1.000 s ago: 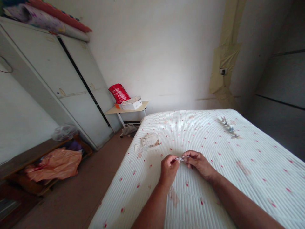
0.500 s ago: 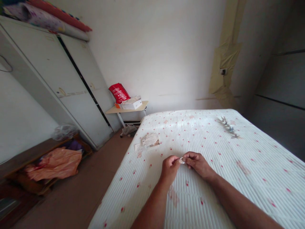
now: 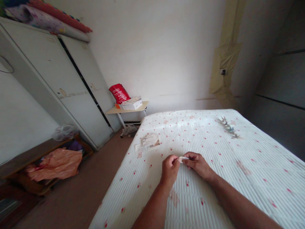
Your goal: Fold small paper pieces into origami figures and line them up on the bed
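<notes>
Both hands are together over the near middle of a bed with a white, ribbed, red-dotted cover (image 3: 190, 127). My left hand (image 3: 170, 167) pinches the left end of a small whitish piece (image 3: 182, 159), which looks like paper. The right end of that piece is between the thumb and fingers of my right hand (image 3: 197, 164). Printed paper pieces (image 3: 150, 141) lie on the cover to the left, beyond my hands. At the far right of the bed rests a row of small folded grey-white shapes (image 3: 228, 127).
Beyond the bed's far left corner stands a small table (image 3: 111, 110) with a red bag (image 3: 119, 93) and a white box (image 3: 133, 105). A wardrobe (image 3: 71, 82) and a low bench with an orange cloth or bag (image 3: 56, 163) are at the left.
More of the small whitish piece shows between my fingertips, and the fingers have shifted slightly. Both arms stay in nearly the same place.
</notes>
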Tool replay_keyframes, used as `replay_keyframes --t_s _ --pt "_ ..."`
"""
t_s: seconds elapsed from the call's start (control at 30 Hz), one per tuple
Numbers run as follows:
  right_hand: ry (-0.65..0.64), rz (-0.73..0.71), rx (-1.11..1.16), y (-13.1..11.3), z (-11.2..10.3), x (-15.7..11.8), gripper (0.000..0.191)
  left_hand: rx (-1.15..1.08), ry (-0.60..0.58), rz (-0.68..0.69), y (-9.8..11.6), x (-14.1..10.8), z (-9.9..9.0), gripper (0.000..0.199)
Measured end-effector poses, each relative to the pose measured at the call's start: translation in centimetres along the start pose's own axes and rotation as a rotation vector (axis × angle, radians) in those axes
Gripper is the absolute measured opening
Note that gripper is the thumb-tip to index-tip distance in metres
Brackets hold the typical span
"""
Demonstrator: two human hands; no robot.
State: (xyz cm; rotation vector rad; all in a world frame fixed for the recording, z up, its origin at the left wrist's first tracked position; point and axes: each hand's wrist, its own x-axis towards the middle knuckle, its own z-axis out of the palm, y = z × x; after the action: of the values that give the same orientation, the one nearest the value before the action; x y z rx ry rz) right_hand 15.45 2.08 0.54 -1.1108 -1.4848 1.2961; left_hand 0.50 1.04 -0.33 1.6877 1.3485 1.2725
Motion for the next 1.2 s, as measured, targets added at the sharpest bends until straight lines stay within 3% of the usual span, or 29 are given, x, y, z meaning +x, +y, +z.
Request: replay_keyframes --t_s 0.43,0.93,1.2 --pt "-0.009 -0.024 0.003 0.39 0.15 0.03 0.031 0.051 0.010 0.041 -0.29 -0.02 0.26 0.018" --pt "-0.032 -0.009 0.136 0.05 0.41 0.24 0.028 -0.031 -0.001 -0.015 -0.26 0.09 0.27 0.020" --pt "-0.035 -0.026 0.086 0.58 0.46 0.32 0.027 -0.051 -0.022 -0.030 -0.28 -0.04 0.47 0.021"
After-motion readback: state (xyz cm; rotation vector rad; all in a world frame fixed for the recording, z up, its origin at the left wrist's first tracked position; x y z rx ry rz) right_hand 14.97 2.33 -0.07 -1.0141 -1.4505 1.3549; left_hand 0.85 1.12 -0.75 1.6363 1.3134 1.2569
